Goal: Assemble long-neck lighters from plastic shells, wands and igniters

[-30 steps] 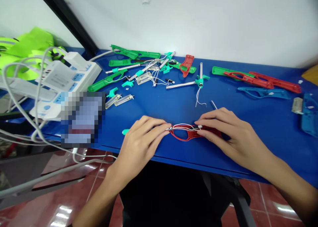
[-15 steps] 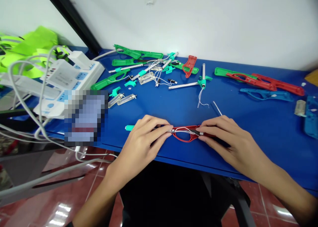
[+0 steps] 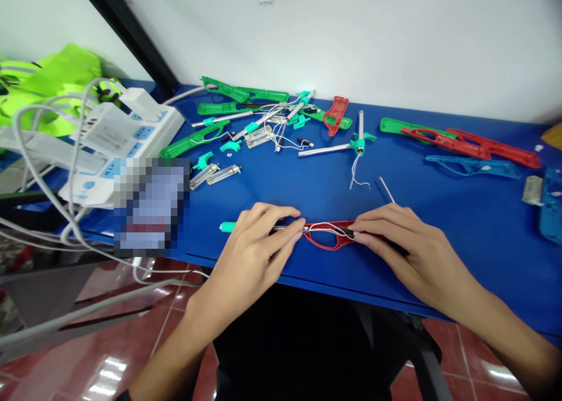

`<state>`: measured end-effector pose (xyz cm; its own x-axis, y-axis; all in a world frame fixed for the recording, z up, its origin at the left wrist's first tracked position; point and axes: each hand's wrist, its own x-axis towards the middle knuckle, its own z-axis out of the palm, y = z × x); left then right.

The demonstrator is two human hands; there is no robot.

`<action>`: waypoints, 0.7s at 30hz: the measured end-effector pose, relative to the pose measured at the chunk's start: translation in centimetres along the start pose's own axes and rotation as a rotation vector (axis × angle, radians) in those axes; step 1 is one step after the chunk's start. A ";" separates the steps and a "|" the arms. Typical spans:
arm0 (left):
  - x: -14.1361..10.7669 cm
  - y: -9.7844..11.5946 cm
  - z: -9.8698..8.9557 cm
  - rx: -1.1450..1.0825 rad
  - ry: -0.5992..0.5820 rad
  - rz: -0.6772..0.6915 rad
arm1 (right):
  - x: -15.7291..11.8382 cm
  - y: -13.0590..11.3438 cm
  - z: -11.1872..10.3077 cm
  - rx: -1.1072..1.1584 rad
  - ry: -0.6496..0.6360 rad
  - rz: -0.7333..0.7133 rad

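A red plastic lighter shell (image 3: 327, 247) with a finger loop lies near the table's front edge between my hands. My left hand (image 3: 254, 246) is closed, thumb and fingertips pinching the metal tube (image 3: 281, 228) at the shell's left part. A turquoise tip (image 3: 228, 226) sticks out to the left of that hand. Thin white wires (image 3: 325, 226) curve along the shell from the tube toward the right. My right hand (image 3: 401, 243) pinches a small black igniter piece (image 3: 349, 233) at the wires' right end; the fingers partly hide it. The shell's right end is under that hand.
Green lighter shells (image 3: 193, 140), metal tubes with wires (image 3: 325, 150) and clear fuel tanks (image 3: 223, 175) lie behind my hands. Red shells (image 3: 496, 149) and a blue shell (image 3: 476, 167) are at right. A thin white stick (image 3: 386, 189) lies near my right hand; a power strip (image 3: 151, 129) stands left.
My right thumb has moved up onto the black igniter piece and covers more of its end. My left fingers have shifted only slightly, and more of the metal tube shows between them.
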<state>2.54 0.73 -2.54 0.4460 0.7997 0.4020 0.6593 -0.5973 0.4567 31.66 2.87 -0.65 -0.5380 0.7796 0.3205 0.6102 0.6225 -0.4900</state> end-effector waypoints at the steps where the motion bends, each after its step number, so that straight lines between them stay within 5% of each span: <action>1: 0.0 0.1 0.0 0.006 -0.002 -0.006 | 0.0 0.0 0.0 0.012 0.000 0.010; 11: -0.1 0.3 0.2 -0.135 0.036 -0.077 | 0.5 -0.4 0.1 -0.004 -0.004 0.018; 21: -0.2 0.6 0.3 -0.043 0.043 -0.089 | 0.3 -0.3 0.0 -0.023 -0.028 0.001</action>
<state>2.98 0.23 -2.59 0.3601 0.8467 0.3916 0.6682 -0.5270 0.5251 31.31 2.88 -0.40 -0.5529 0.7784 0.2972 0.6238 0.6232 -0.4718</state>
